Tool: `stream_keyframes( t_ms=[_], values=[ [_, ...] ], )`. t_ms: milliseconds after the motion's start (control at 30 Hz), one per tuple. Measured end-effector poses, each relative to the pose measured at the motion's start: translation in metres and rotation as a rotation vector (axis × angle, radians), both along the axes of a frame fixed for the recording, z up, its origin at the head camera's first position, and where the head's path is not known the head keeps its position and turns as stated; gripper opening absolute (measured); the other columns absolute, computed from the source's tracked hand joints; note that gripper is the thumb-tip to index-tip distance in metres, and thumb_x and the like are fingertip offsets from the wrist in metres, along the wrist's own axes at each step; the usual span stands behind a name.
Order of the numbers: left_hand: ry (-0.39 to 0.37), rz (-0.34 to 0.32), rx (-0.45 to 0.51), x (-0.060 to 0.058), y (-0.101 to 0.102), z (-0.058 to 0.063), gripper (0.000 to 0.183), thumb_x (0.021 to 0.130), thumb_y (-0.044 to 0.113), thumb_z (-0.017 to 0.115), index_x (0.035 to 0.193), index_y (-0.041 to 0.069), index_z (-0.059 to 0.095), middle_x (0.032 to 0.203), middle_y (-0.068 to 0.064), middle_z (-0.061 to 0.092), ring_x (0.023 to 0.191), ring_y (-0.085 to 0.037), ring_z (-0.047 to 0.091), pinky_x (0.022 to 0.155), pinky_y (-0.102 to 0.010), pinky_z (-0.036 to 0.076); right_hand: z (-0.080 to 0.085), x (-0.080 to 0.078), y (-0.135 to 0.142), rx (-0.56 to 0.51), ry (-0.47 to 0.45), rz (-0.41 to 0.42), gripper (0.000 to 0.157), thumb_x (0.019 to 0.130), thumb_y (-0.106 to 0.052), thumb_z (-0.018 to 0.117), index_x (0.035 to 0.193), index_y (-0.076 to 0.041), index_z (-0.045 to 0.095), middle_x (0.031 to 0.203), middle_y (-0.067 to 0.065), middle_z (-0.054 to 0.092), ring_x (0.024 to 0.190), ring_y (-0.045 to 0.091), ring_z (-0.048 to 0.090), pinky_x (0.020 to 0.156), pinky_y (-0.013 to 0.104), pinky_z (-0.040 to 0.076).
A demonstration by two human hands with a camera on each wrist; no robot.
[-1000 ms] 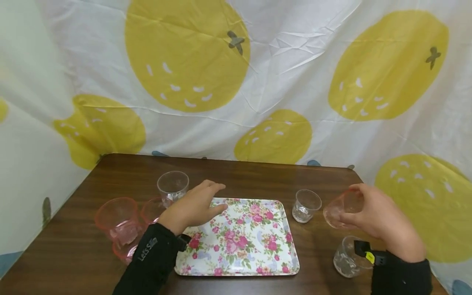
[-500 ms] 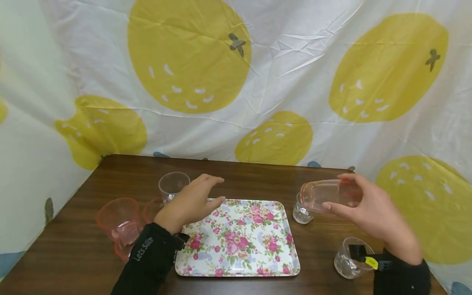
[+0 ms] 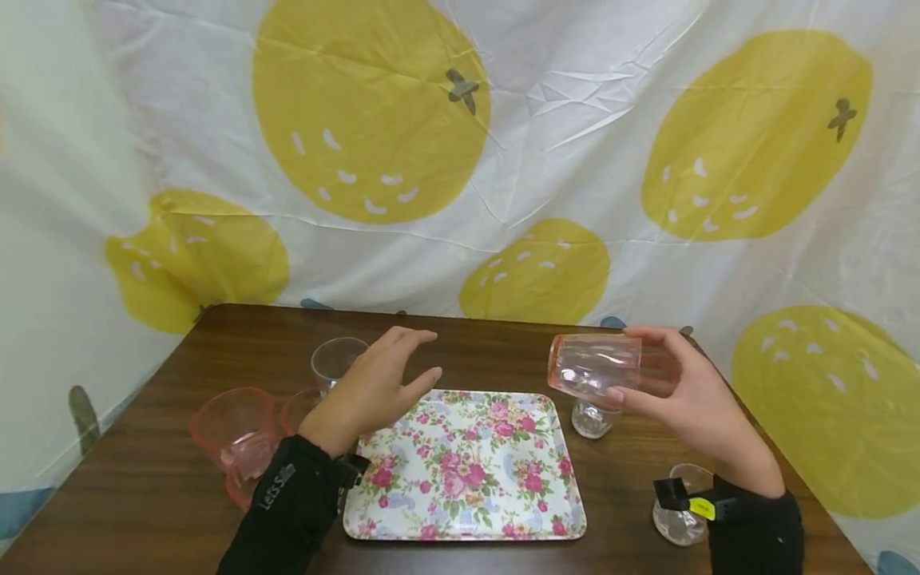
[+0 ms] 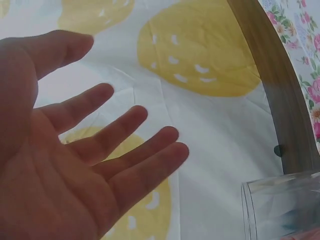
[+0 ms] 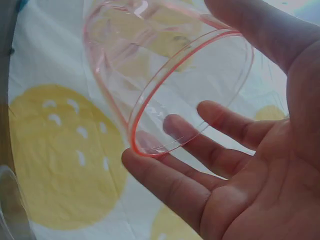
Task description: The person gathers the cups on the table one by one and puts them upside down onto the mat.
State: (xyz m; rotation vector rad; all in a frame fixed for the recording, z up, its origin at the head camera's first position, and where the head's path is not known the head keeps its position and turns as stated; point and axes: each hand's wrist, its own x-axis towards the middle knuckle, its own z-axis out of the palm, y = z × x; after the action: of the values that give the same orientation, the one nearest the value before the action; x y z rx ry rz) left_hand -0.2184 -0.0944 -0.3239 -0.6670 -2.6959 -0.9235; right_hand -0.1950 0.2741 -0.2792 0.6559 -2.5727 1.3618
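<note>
My right hand grips a pink-tinted clear cup between thumb and fingers, raised off the table and turned on its side, base toward the left. In the right wrist view, the rim of this cup faces my palm. A small clear glass stands beneath it, partly hidden. Over the left edge of a flowered tray, my left hand hovers with spread fingers and holds nothing. The left wrist view also shows that hand bare, with a clear cup at the lower right.
Left of the tray stand pink-tinted cups, partly behind my left arm, and a clear glass. Another clear glass sits under my right wrist. A lemon-print curtain hangs behind the brown table.
My right hand has lifted the pink cup and carried it left, from beside the small clear glass to above it, tipping it further sideways. My left hand has barely moved.
</note>
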Motion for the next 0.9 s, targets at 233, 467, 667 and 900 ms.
stream_keyframes(
  t_ms=[233,467,667,900],
  values=[
    [0.057,-0.033,0.109,-0.002,0.005,-0.001,0.051,0.098,0.033,0.061,0.142,0.01,0.051,0.138,-0.014,0.053,0.122,-0.03,0.051,0.098,-0.055,0.051,-0.011,-0.009,-0.016,-0.051,-0.012,0.102,0.068,0.083,-0.003,0.077,0.141,-0.004,0.041,0.129,0.015,0.049,0.108,0.025,0.063,0.08,0.023,0.06],
    [0.04,-0.12,0.267,-0.004,0.01,0.0,0.045,0.099,0.033,0.06,0.138,0.013,0.054,0.131,-0.008,0.058,0.115,-0.023,0.057,0.094,-0.046,0.057,-0.019,-0.015,-0.035,-0.161,-0.056,0.219,0.065,0.084,0.003,0.074,0.14,-0.005,0.04,0.131,0.014,0.049,0.113,0.029,0.06,0.082,0.027,0.062],
    [0.012,-0.165,0.366,-0.001,0.01,0.004,0.043,0.098,0.031,0.062,0.136,0.013,0.055,0.132,-0.009,0.058,0.114,-0.022,0.059,0.093,-0.044,0.058,-0.022,-0.016,-0.045,-0.19,-0.031,0.267,0.065,0.084,0.008,0.072,0.139,0.002,0.038,0.129,0.013,0.051,0.11,0.028,0.062,0.08,0.027,0.062],
    [-0.035,-0.222,0.375,0.003,0.011,0.007,0.055,0.094,0.036,0.066,0.143,0.018,0.049,0.137,-0.009,0.055,0.117,-0.025,0.058,0.095,-0.049,0.056,-0.025,-0.017,-0.056,-0.197,-0.03,0.274,0.065,0.082,0.009,0.073,0.138,0.0,0.04,0.129,0.011,0.051,0.11,0.029,0.061,0.082,0.026,0.061]
  ],
)
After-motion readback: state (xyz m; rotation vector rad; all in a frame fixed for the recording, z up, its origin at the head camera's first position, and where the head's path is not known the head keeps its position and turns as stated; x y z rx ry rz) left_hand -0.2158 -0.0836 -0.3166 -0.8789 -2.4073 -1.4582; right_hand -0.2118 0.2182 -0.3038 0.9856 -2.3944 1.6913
